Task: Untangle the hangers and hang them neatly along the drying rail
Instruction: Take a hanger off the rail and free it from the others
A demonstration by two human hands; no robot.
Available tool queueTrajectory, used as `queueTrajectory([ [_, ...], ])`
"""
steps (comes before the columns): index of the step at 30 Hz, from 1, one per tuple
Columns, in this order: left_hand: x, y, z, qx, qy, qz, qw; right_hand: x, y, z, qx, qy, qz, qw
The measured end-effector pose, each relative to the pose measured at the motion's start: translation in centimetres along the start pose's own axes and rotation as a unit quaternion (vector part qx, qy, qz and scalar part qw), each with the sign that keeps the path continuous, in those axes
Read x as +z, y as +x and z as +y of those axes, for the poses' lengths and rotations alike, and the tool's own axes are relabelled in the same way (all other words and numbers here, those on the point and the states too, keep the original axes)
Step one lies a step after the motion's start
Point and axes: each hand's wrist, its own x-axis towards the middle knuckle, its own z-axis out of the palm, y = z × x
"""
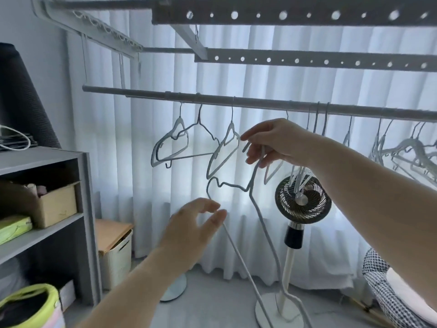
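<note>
A grey drying rail (236,103) runs across the view. Several grey hangers hang from it: a pair at the left (175,143), one beside my right hand (224,152), and a tangled bunch at the far right (406,150). My right hand (274,140) grips the hook end of one loose grey hanger (257,209), which dangles tilted below the rail, its long bar reaching down toward the floor. My left hand (196,223) is open with fingers spread, right beside the lower side of that hanger, touching or nearly touching it.
A standing fan (302,197) rises behind the dangling hanger. White curtains fill the background. A grey shelf unit (80,209) with boxes stands at the left, with a storage bin (115,252) next to it. Perforated rack beams (283,15) cross overhead. A checkered cushion (387,287) lies at the lower right.
</note>
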Motion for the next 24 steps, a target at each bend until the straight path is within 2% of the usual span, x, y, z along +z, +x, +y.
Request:
queueTrajectory([
  [4,1.9,0.8,1.3,-0.022,-0.145,-0.142,0.979,-0.1,0.7,0.1,0.000,0.037,0.070,0.997],
  [6,2.8,1.0,1.7,-0.042,-0.163,-0.171,0.971,-0.3,1.3,0.5,0.004,0.040,0.096,0.995],
  [11,4.4,2.2,1.6,-0.028,-0.017,-0.108,0.994,-0.9,3.4,1.7,0.008,0.100,0.137,0.985],
  [14,4.9,3.9,1.3,-0.015,0.060,-0.033,0.998,-1.7,4.8,2.2,0.005,0.136,0.144,0.980],
  [16,5.2,5.3,0.8,-0.012,0.086,-0.012,0.996,-2.4,5.8,2.3,0.005,0.157,0.144,0.977],
  [21,6.7,8.9,-0.1,-0.034,0.059,-0.079,0.995,-3.9,8.5,2.5,-0.013,0.173,0.135,0.976],
  [24,7.5,10.6,0.2,-0.054,-0.006,-0.077,0.996,-4.9,10.2,2.8,-0.020,0.172,0.123,0.977],
])
